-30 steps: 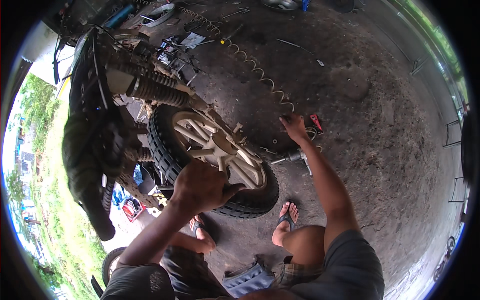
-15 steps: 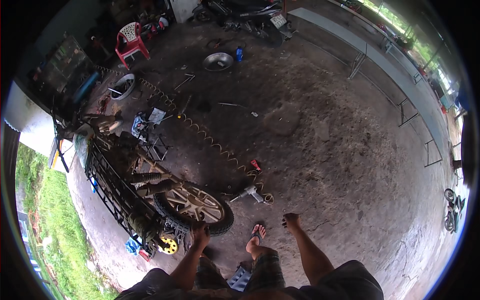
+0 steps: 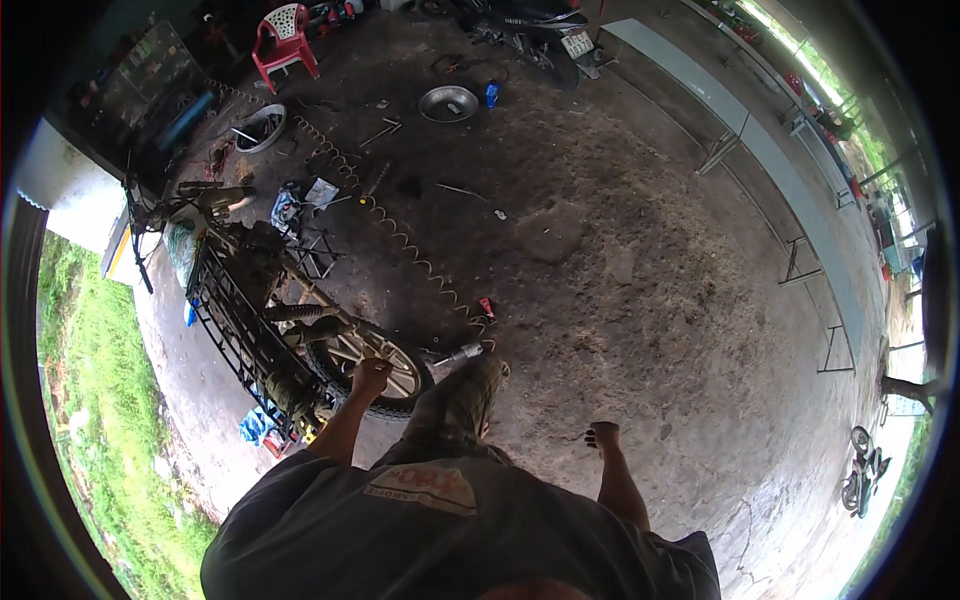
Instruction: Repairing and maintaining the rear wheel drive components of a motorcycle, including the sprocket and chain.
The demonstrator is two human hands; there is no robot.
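Observation:
My left hand [image 3: 371, 377] is closed at the wheel [image 3: 404, 376] of a dirty motorbike [image 3: 245, 305]; what it holds, if anything, is hidden. My right hand [image 3: 603, 437] hangs low over the concrete floor [image 3: 640, 300], holding nothing, its fingers slightly curled and apart. My leg [image 3: 450, 405] is raised in front of the wheel. Beyond my knee lie a silver air tool [image 3: 460, 354], a small red tool [image 3: 487, 309] and a long coiled hose [image 3: 400, 230].
A red chair [image 3: 284, 50], parked motorbike [image 3: 530, 40], steel basin [image 3: 447, 103], another basin [image 3: 260, 128], blue bottle [image 3: 492, 95] and scattered tools [image 3: 310, 210] stand or lie ahead. Long grey benches [image 3: 740, 130] line the right, with a small bike [image 3: 862, 475] nearby. Greenery [image 3: 110, 380] borders the left.
The view has risen away from the wheel. My torso now fills the lower middle, my leg has lifted, my left hand has moved up and left, my right hand to the right.

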